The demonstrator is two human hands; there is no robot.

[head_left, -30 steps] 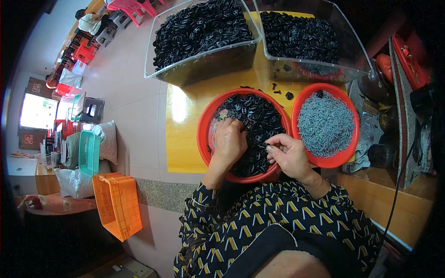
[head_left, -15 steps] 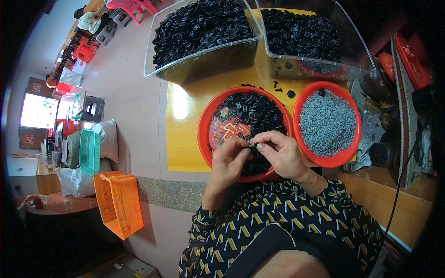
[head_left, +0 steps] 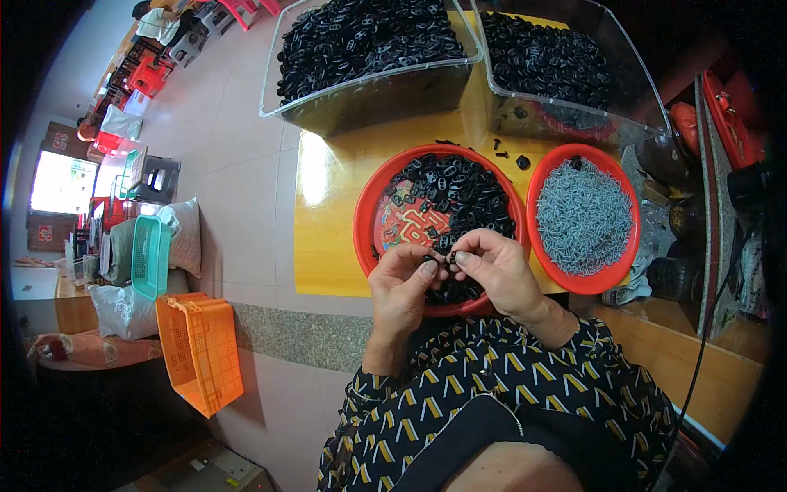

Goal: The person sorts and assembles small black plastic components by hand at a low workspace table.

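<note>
My left hand (head_left: 402,287) and my right hand (head_left: 496,271) meet over the near rim of a red round tray (head_left: 365,221) holding many small black plastic parts (head_left: 459,193). Together the fingertips of both hands pinch one small black part (head_left: 438,261) between them. A second red tray (head_left: 615,275) to the right holds a heap of small grey metal pieces (head_left: 582,215).
Two clear plastic bins (head_left: 369,86) (head_left: 574,115) full of black parts stand at the far side of the yellow table (head_left: 328,213). An orange crate (head_left: 201,348) and a green basket (head_left: 150,254) sit on the floor to the left. Dark clutter lines the right edge.
My left hand has lifted out of the black parts and come toward my right hand; both now hold one small part at the tray's near rim.
</note>
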